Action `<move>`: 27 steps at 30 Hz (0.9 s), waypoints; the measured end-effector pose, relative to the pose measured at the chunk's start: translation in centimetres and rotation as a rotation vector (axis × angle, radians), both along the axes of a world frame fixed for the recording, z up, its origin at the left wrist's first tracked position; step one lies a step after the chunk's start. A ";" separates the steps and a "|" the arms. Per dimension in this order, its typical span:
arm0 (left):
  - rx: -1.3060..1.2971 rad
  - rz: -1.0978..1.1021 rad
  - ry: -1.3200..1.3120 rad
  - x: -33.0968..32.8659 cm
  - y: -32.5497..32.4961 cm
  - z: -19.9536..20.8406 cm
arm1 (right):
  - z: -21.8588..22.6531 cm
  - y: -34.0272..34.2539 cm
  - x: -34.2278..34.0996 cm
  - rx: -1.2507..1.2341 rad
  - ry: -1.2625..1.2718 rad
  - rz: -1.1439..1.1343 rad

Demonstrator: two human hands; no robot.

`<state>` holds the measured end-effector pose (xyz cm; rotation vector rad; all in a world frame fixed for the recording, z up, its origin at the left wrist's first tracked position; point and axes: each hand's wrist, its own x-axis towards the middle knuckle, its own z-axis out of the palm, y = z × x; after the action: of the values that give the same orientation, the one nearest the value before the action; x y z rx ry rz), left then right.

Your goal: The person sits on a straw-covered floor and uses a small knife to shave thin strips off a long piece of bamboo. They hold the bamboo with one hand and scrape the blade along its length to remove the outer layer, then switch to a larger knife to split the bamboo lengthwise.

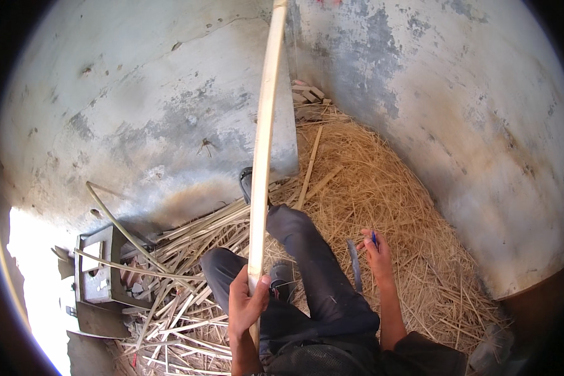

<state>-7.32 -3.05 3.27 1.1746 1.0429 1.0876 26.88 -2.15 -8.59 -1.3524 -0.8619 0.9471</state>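
My left hand [248,299] is closed around the lower part of a long, pale wooden strip [264,144], which looks like split bamboo. The strip stands nearly upright and runs out past the top of the view. To the right of my knee, my right hand [378,254] has its fingers closed on a slim blue thing [375,239], like a pen. Its exact kind is too small to tell. A curved grey blade [355,266] is between this hand and my thigh; its handle does not show clearly.
Many loose pale strips [188,313] litter the floor at left. Fine shavings [363,169] are heaped at right against the wall. A damaged metal box [100,266] stands at far left, with a bent strip [122,229] across it. Bricks [310,95] are stacked in the corner.
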 end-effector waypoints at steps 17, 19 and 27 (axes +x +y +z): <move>0.267 0.074 0.436 2.3 2.3 -0.9 | 15.6 0.9 2.8 0.104 -0.465 -0.075; 0.223 0.018 0.418 2.6 2.8 -1.3 | 17.2 1.2 2.2 0.133 -0.533 0.010; 0.054 -0.239 0.201 5.0 5.5 1.3 | 20.5 3.9 1.1 0.202 -0.441 0.312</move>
<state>-2.32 2.44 4.58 1.4355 1.0007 0.8274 28.02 1.72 11.94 -1.2914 -1.4983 0.7770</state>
